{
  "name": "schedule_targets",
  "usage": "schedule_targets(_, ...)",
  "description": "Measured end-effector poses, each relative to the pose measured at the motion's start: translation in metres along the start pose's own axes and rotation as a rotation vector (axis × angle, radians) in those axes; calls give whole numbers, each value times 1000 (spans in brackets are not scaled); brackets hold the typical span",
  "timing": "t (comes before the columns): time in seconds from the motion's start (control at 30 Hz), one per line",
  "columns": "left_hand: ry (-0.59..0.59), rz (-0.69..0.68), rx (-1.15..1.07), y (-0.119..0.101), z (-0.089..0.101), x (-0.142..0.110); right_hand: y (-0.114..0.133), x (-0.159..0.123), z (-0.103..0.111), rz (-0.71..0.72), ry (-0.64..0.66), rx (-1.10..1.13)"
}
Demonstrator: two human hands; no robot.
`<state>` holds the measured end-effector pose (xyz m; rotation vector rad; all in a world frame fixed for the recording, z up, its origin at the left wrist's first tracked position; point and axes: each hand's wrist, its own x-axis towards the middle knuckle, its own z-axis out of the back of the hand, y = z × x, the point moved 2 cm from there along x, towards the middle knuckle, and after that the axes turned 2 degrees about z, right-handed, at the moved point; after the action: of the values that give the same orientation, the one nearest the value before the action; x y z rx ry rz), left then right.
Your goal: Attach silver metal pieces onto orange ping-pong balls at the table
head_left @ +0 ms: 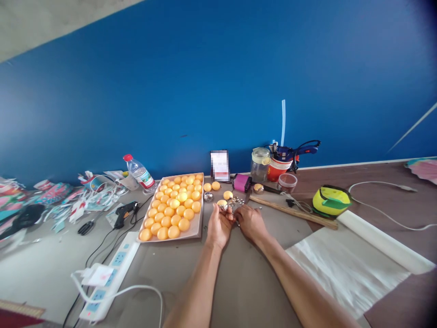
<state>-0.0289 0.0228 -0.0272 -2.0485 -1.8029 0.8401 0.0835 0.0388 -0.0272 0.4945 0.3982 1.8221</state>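
The left hand (218, 230) is turned palm up at the near side of the small parts, its fingers part closed around a decorated ball (222, 203), orange on top with shiny silver-coloured trim low on it; the right hand (251, 222) is palm down just beside it, fingers curled in and tips close to the left fingertips, though whether they pinch a small piece I cannot tell; a loose cluster of shiny pieces (238, 200) lies on the surface (146, 269) just beyond both hands, with a plain orange ball (228, 195) beside it. The step in hand looks like close fingertip work at the decorated ball, the left hand steadying and the right working near it; the next move calls for a steady left grip and a fine pinch, since the round ball could roll and the pieces look easy to scatter. To the left stands a tray (195, 226) of many orange balls; farther off are more loose balls and a purple spool (242, 182); on the right lie a wooden stick (293, 212) and a partly unrolled white sheet (344, 259).
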Motion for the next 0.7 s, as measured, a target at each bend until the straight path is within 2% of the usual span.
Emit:
schedule_targets(0.1, 0, 2, 7, 0, 0, 0, -2, 0, 2, 9, 1, 18)
schedule_targets(0.23, 14, 4, -8, -1, 1, 0, -4, 0, 6, 84, 70, 27)
schedule_targets(0.43, 27, 16, -3, -1, -1, -1, 1, -3, 5, 129, 124, -67)
schedule_targets(0.53, 15, 13, 11, -1, -1, -1, 1, -3, 1, 99, 92, -59)
schedule_targets(0.6, 1, 13, 6, -1, -1, 0, -2, -1, -2, 76, 41, 21)
schedule_targets(0.7, -25, 20, -14, -1, 0, 0, -10, 2, -2, 42, -143, 278)
